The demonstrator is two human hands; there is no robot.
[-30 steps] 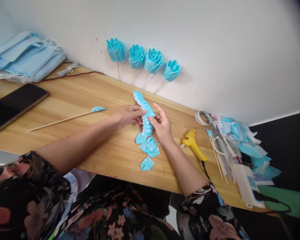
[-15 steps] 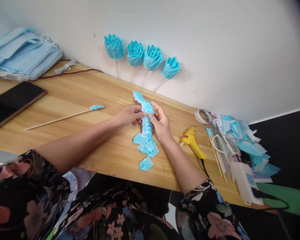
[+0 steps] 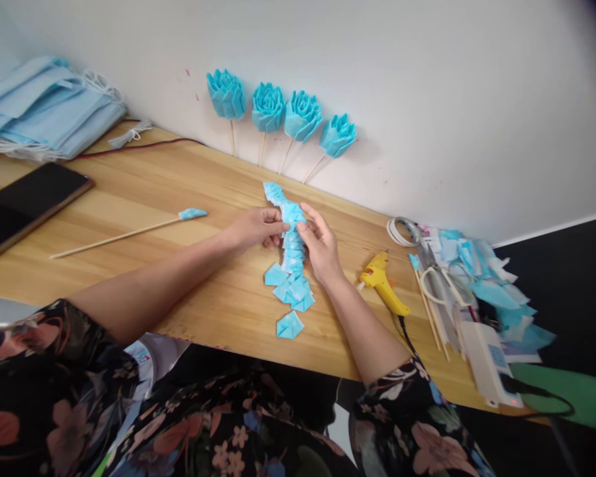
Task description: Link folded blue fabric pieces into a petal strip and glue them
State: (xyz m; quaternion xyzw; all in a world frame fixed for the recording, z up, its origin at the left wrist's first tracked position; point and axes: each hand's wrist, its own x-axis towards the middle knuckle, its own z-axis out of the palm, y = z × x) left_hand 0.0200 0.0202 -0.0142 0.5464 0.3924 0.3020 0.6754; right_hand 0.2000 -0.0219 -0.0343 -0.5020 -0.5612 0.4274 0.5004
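A long overlapping row of folded blue petals (image 3: pixel 293 257) lies on the wooden table in front of me. My left hand (image 3: pixel 253 228) holds its left edge, thumb on top and fingers curled underneath. From the other side, my right hand (image 3: pixel 322 246) grips the right edge between thumb and fingers. Both thumbs rest near the row's middle, slightly apart. At the near end the petals fan out, and a single folded petal (image 3: pixel 289 325) lies separately below them. To the left is a wooden stick (image 3: pixel 119 237) with a small blue wrapped tip (image 3: pixel 193 213).
Several blue flowers on sticks (image 3: pixel 268 107) lean against the wall. At left are stacked face masks (image 3: pixel 44 109) and a phone (image 3: pixel 30 205). At right lie a yellow glue gun (image 3: pixel 383 283), tape rolls (image 3: pixel 403 232), scissors (image 3: pixel 434 285), blue scraps (image 3: pixel 506 291) and a power strip (image 3: pixel 491 364).
My right thumb has shifted slightly to the right, widening the gap between the thumbs. The row of petals stays in place.
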